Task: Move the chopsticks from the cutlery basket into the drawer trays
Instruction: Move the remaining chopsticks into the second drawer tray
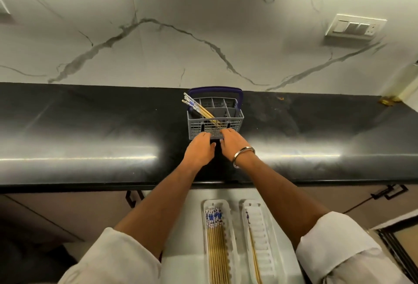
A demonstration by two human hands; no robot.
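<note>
A grey cutlery basket [235, 118] with a dark blue handle stands on the black counter. A few bamboo chopsticks [199, 109] with blue-and-white tops lean out of it to the left. My left hand [200, 148] and my right hand [233, 143] both rest against the basket's near wall, fingers at its base; whether they grip it is unclear. In the open drawer below, the left white tray [228, 211] holds several chopsticks [216, 245]. The right white tray [262, 238] holds one chopstick [253, 252] along its left side.
The black counter [90, 130] runs the full width, backed by a marble wall. A switch plate [355, 27] sits on the wall at upper right. Cabinet handles [133, 198] flank the open drawer [187, 238]. A metal bangle [243, 155] is on my right wrist.
</note>
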